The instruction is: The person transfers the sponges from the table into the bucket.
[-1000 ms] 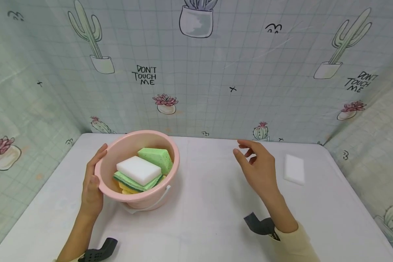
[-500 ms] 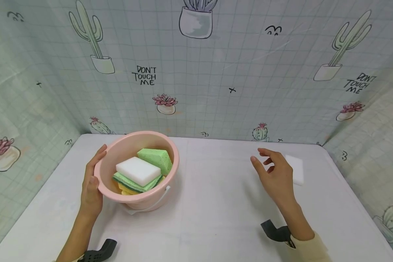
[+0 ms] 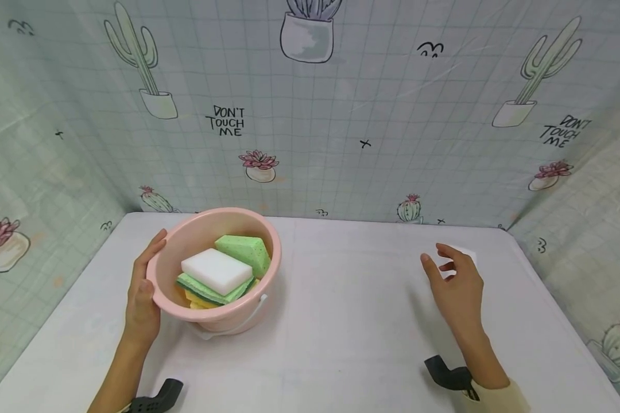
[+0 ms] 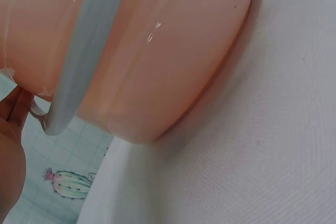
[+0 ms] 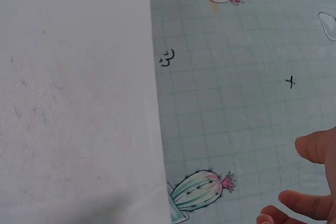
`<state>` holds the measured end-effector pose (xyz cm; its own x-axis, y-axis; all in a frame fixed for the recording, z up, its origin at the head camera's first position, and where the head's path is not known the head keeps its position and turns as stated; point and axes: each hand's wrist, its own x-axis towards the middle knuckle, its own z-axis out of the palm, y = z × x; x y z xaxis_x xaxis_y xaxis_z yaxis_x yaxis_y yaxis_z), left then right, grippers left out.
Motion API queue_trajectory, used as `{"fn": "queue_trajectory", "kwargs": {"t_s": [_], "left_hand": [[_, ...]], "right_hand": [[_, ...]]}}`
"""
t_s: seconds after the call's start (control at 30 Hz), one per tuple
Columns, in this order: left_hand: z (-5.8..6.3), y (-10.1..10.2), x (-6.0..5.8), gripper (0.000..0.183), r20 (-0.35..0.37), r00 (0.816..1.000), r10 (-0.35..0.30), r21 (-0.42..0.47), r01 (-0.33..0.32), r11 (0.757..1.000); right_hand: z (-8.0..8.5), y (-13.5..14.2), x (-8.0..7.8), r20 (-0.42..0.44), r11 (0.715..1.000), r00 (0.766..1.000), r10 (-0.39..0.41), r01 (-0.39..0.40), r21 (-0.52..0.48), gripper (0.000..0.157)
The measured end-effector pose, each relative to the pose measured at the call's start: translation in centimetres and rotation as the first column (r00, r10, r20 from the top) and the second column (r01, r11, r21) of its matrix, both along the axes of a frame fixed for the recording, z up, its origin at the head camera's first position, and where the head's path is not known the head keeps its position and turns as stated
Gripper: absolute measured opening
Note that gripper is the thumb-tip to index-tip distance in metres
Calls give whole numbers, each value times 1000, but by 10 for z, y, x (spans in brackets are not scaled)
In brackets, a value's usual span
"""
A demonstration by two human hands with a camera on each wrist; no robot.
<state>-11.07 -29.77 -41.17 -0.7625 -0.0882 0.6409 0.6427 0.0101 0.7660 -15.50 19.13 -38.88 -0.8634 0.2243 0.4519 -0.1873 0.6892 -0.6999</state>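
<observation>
A pink bucket (image 3: 232, 314) with a pale handle (image 4: 89, 51) stands at the left of the table, holding a white sponge (image 3: 218, 271), a green sponge (image 3: 245, 252), a green scouring sponge (image 3: 196, 288) and something yellow beneath. My left hand (image 3: 143, 301) holds the bucket's left side, fingers around the outside below the rim. My right hand (image 3: 457, 292) hovers over the table's right side, fingers loosely bent and nothing between them. Mostly hidden behind it lies a second white sponge (image 3: 469, 252); only a sliver shows. The right wrist view catches the thumb and some fingertips (image 5: 304, 203).
The white table (image 3: 336, 327) ends at a back edge against a hanging cloth (image 3: 310, 126) printed with cacti. More of this cloth encloses the left and right sides.
My right hand has moved rightward and slightly nearer to me, coming in front of the white sponge on the table. The left hand and bucket stay in place.
</observation>
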Motion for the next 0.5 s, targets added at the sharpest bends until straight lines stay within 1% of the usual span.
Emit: {"fn": "queue_trajectory", "kwargs": {"t_s": [0.1, 0.23, 0.33, 0.5], "left_hand": [[1, -1, 1, 60, 8, 1000, 5, -4, -5, 1000], [3, -2, 2, 60, 30, 999, 25, -10, -24, 1000], [4, -1, 2, 60, 45, 999, 26, -9, -26, 1000], [2, 0, 2, 60, 34, 999, 15, -7, -15, 1000]], "right_hand": [[-6, 5, -1, -2, 999, 999, -42, 42, -34, 39], [-15, 9, -5, -13, 996, 997, -70, 69, -64, 37], [-21, 14, -7, -21, 993, 995, -98, 96, -74, 37], [-30, 22, -9, 8, 982, 986, -167, 167, -92, 40]]}}
